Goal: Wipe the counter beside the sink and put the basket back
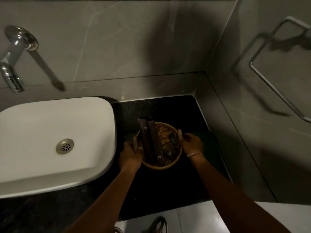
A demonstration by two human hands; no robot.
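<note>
Both hands were on the wicker basket (165, 140), which sat over the black desk (168, 185) just right of the white sink (42, 132). Left hand (131, 153) was curled around the handle on the basket's left rim, fingers closed on it. Right hand (191, 142) gripped the handle on the right rim, thumb and fingers wrapped on it; thin band on that wrist. Couldn't tell whether the basket was resting on the desk or lifted clear. Inside it: two long dark brown boxes (149, 142) lying side by side, far ends sticking out past the rim, plus a small dark green bottle (173, 138). A green cloth (207, 145) lay on the desk just right of the basket, partly behind the right hand. Chrome tap (11, 68) on the wall above the sink.
</note>
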